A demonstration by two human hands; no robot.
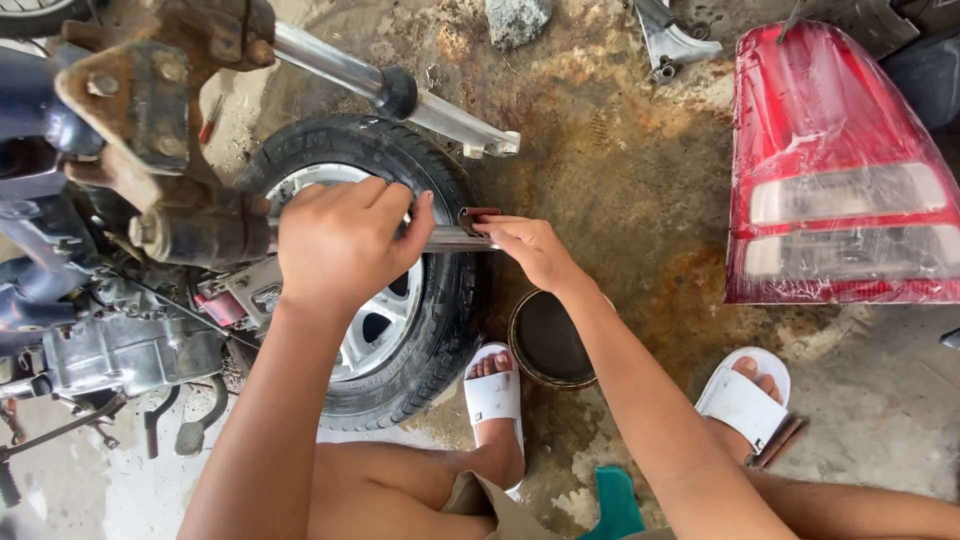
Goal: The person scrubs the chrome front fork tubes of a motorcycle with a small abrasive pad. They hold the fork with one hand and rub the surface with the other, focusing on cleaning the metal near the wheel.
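1. Two bare forearms, one pair, reaching from the lower edge toward the wheel; below them two bent knees and a teal scrap of fabric (612, 505).
2. Left hand (340, 240): one, fingers curled closed over a slim silver metal rod (450, 239) that lies level across the wheel.
3. Right hand (532, 248): one, fingertips pinched narrowly on the rod's outer end, where a small dark red fitting (480, 214) sits (its exact shape is hard to tell).
4. Black rubber tyre on a silver cast spoked wheel (400, 330): one, standing upright on the ground, directly beneath both hands.
5. White slide sandals: two, one on each foot; the left sandal (492, 395) touches the tyre's lower edge, the right sandal (745, 405) is well apart.
6. Round rusty metal tin (548, 342) with a dark inside: one, on the ground between the two feet, just beside the tyre.
7. Red and clear plastic tail-lamp housing (835, 170): one, lying at the right on stained concrete.
8. Chromed fork tube (400, 95): one, slanting above the tyre.
9. Grey engine block with rusty brackets (120, 340): one cluster, left of the wheel.
10. Grey stone (517, 20): one, top edge.
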